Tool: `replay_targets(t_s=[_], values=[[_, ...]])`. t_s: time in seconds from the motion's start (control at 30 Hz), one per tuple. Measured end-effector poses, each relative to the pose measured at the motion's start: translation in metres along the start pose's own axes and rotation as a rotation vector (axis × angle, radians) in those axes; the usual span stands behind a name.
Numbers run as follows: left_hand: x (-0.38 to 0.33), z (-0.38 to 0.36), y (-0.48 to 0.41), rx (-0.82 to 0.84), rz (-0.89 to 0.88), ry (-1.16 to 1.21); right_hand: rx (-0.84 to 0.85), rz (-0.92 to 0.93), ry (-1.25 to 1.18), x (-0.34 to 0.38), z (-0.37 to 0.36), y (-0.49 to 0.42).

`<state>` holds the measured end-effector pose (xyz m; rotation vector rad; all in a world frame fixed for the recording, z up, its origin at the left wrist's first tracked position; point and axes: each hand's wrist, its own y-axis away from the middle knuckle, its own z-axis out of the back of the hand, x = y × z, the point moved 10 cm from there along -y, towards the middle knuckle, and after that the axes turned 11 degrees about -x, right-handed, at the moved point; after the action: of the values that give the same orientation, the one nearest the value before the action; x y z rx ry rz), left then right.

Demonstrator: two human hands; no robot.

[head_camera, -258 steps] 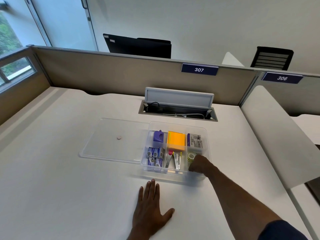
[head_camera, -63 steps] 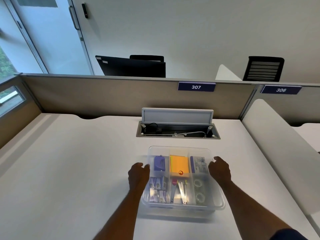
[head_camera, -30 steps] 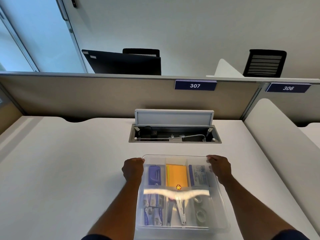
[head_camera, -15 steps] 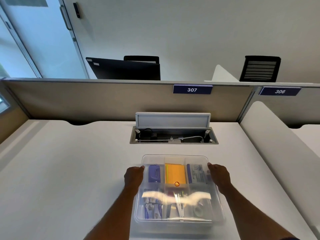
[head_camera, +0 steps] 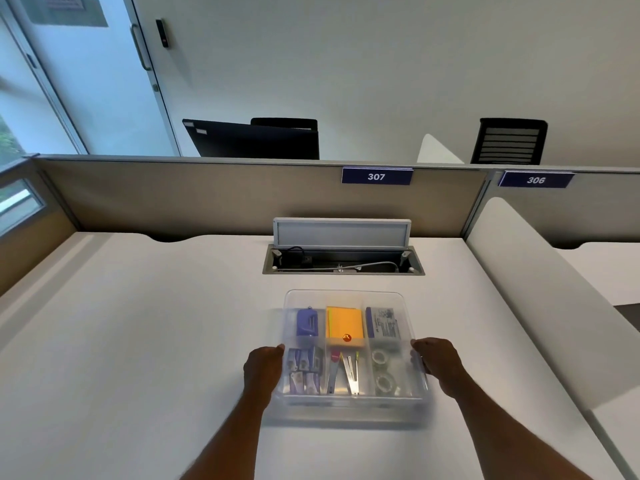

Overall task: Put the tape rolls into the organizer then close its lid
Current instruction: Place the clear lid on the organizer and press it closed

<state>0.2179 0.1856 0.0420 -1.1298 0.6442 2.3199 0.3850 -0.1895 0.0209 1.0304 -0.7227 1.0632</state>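
1. Now the left hand (head_camera: 263, 367) grips the organizer's (head_camera: 349, 408) left edge, fingers curled against the wall and rim, about midway along its length.
2. The right hand (head_camera: 437, 365) mirrors it on the right edge, fingers wrapped over the rim; neither hand is spread flat, both are closed on the box sides.
3. Between the hands the lid (head_camera: 346, 299) lies over the organizer; its clear sheet covers all compartments, and the small orange knob (head_camera: 346, 338) sits at its centre.
4. Whether the lid is fully snapped down I cannot tell: the near edge is blurred, so the seating there is unclear.
5. The two tape rolls (head_camera: 382, 370) lie in the near right compartment, one behind the other, seen through the lid. That part of the task looks done.
6. Other compartments hold a purple item (head_camera: 307, 323), a yellow pad (head_camera: 345, 322), a printed packet (head_camera: 384, 323), small packs (head_camera: 304, 370) and metal clips (head_camera: 344, 374).
7. The organizer rests on the white surface (head_camera: 138, 341), just this side of the open cable tray (head_camera: 343, 263).
8. No loose tape shows on the surface.
9. What seems left, at most, is a final press along the edges to confirm the lid is shut, then letting go.
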Motion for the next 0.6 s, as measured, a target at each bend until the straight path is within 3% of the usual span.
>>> replay_targets(t_s=[0.1, 0.33, 0.6], values=[[0.018, 0.010, 0.015, -0.044, 0.062, -0.017, 0.048, -0.038, -0.066, -0.011, 0.004, 0.021], [0.036, 0.017, 0.047, -0.130, 0.110, 0.082, 0.361, -0.208, -0.213, -0.036, 0.000, 0.073], [0.041, 0.018, 0.064, -0.159, 0.104, 0.121, 0.275, -0.152, -0.301, -0.031, 0.001, 0.078]])
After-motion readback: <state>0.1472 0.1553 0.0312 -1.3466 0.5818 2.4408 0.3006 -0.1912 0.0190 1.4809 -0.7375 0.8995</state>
